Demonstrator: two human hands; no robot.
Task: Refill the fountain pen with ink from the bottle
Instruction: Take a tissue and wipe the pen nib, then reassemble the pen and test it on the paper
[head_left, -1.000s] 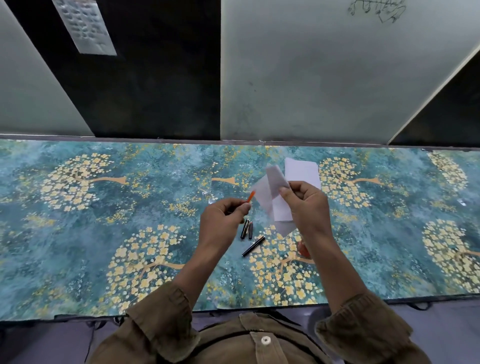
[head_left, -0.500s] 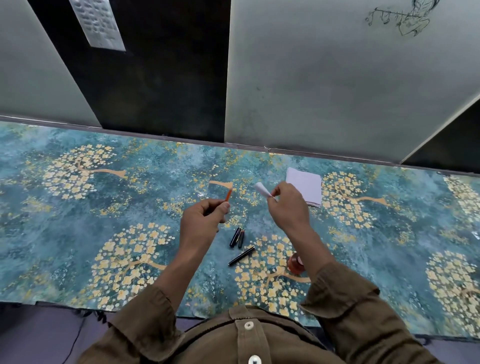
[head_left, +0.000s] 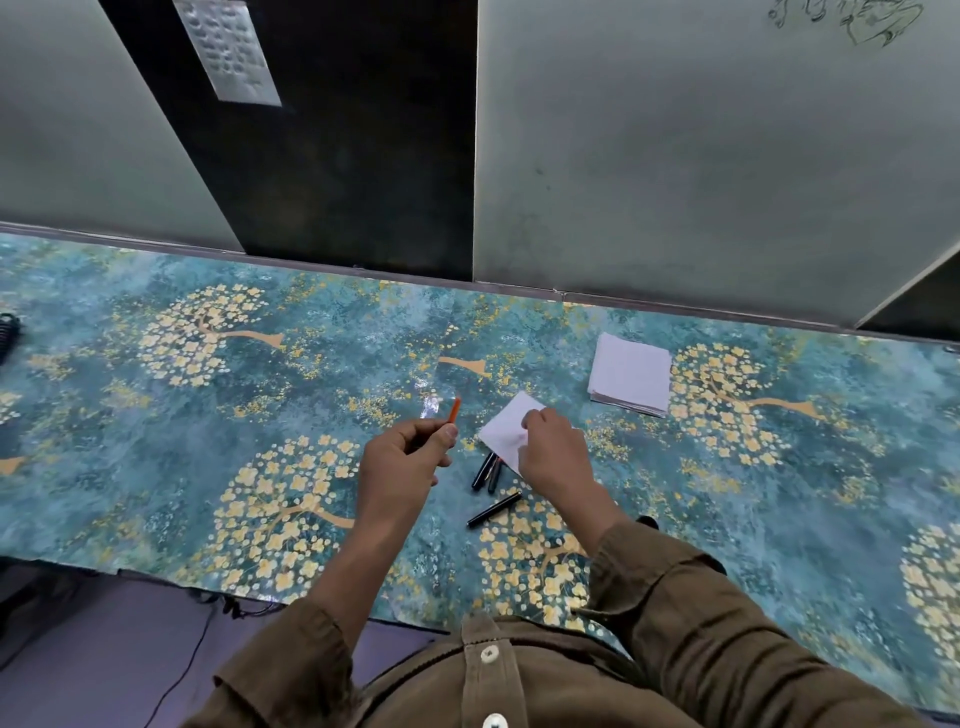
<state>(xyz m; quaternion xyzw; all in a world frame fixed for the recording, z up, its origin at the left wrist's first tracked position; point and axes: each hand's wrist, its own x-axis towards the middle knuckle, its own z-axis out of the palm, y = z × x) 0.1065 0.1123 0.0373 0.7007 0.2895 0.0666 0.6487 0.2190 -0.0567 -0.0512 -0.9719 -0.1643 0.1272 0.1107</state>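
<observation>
My left hand hovers above the table and pinches a thin orange pen part that points up and away from me. My right hand holds a white tissue by its near edge, low over the tabletop. Two short black pen parts lie side by side just under the tissue. A longer black pen piece lies nearer to me. I see no ink bottle; my right forearm covers that part of the table.
A stack of white tissues sits at the back right of the floral blue table cover. A black coiled object shows at the far left edge. Grey and black wall panels stand behind the table.
My right hand has come down from chest height with the tissue, which now lies spread out near the table. My left hand has kept hold of the orange part.
</observation>
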